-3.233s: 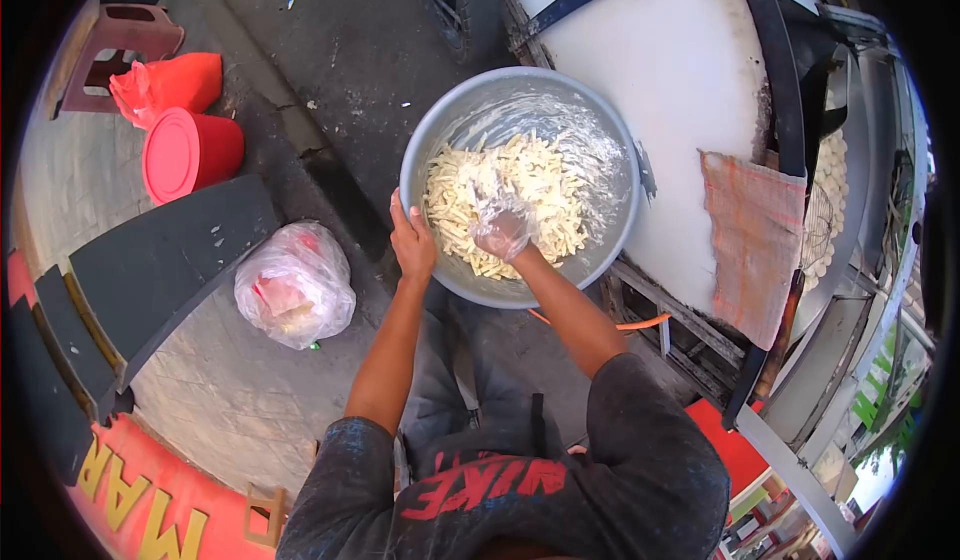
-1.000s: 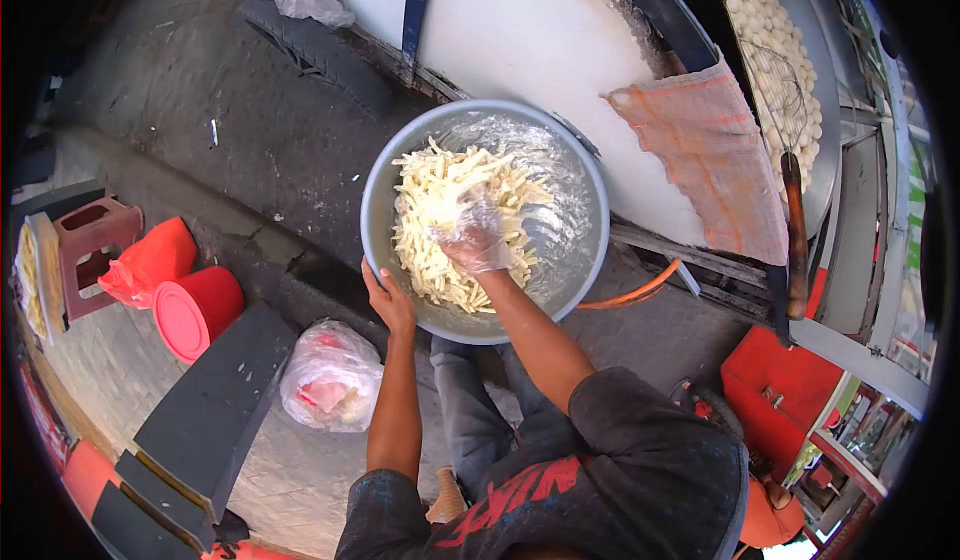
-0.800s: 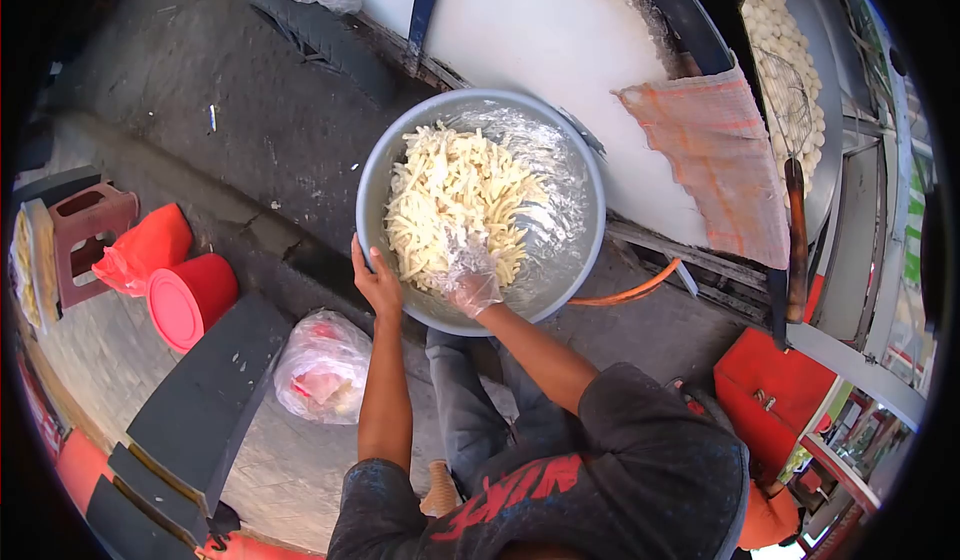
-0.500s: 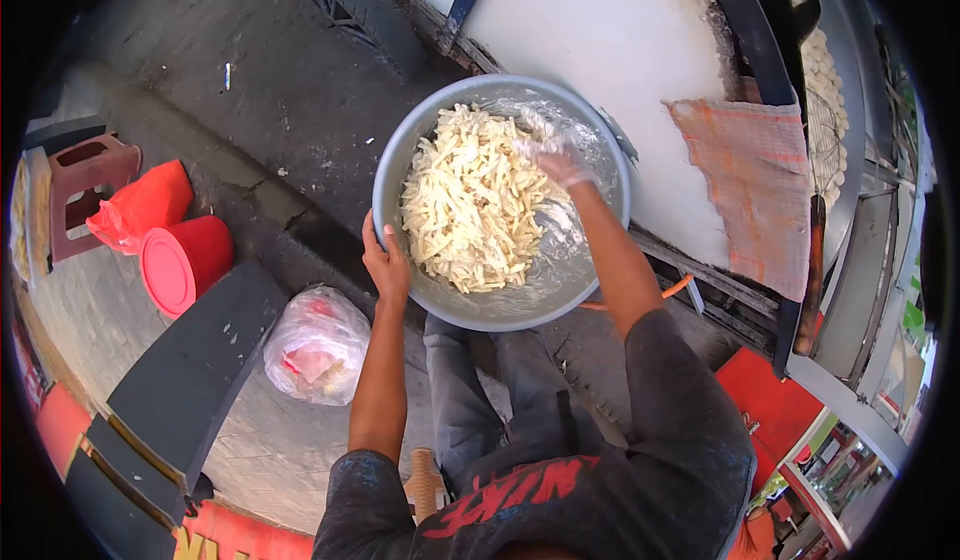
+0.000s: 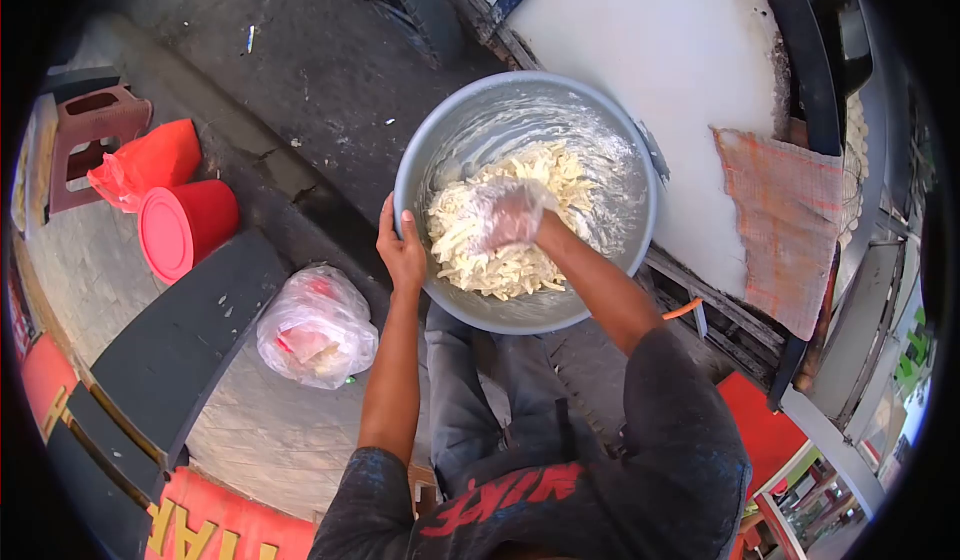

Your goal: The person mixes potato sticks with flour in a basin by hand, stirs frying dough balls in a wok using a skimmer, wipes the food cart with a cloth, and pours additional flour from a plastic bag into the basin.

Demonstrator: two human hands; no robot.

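A large grey basin [image 5: 640, 250] is held in front of my body, its inner wall smeared with white powder or paste. Inside lies a heap of pale, floury strips [image 5: 550, 175]. My left hand [image 5: 403, 248] grips the basin's left rim, thumb on the inner side and fingers outside. My right hand [image 5: 512, 215], covered by a clear plastic glove, is down in the heap, touching the strips. Motion blur and the glove hide its fingers, so I cannot make out whether they are closed.
A white work surface [image 5: 650, 70] with an orange-striped cloth [image 5: 785, 220] is at the right. On the left are a red bucket [image 5: 185, 225], a red bag [image 5: 160, 165], a brown stool [image 5: 95, 140], a dark bench [image 5: 190, 330] and a stuffed clear plastic bag [image 5: 318, 330].
My right hand has moved from the basin's far right side left and down onto the strips. The strips have shifted toward the near left, baring the far wall. My left hand keeps its grip.
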